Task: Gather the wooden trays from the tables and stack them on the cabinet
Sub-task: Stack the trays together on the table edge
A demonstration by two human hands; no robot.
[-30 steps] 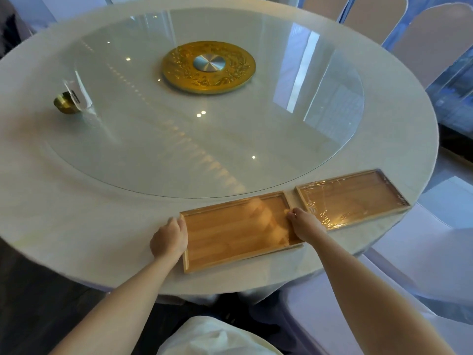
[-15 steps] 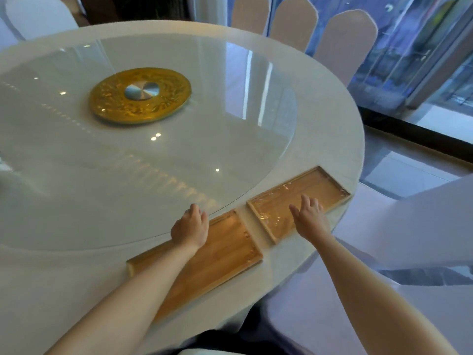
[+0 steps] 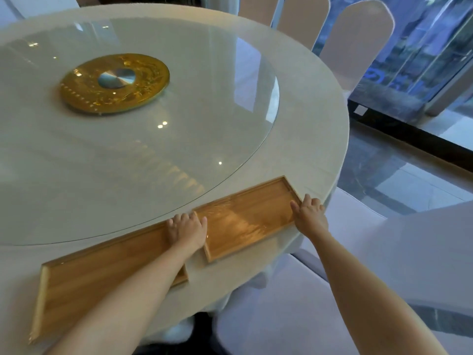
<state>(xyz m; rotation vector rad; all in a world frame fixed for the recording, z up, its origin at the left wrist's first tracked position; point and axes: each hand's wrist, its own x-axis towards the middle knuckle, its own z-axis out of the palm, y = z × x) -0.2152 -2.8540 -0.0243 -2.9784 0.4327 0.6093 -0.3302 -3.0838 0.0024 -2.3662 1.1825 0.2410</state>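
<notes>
Your hands have shifted off the bare tray and onto its neighbour: a second ago they bracketed the two short ends of the near wooden tray (image 3: 102, 283), and half a second ago your right hand was hovering over the film-wrapped one. Now your left hand (image 3: 186, 228) rests at the nine o'clock end of the wrapped wooden tray (image 3: 245, 216), fingers curled down over its rim near the narrow gap between the two trays, while your right hand (image 3: 310, 213) sits at the three o'clock end with fingers spread against the rim. Both hands touch the tray, but you cannot tell from here whether either has closed into a real grip; it reads as contact being set, with the tray lying flat on the round table (image 3: 320, 139) at about five o'clock from the gold centre disc (image 3: 115, 82), just outside the edge of the glass turntable (image 3: 230, 98). The bare tray lies untouched under your left forearm, toward seven o'clock. That suggests you mean to lift the wrapped one first, perhaps to lay it on the other so both travel together. No cabinet is in view, so the stacking has yet to begin. Mind the plastic film: it looks slick, so hook your fingers under the rims.
</notes>
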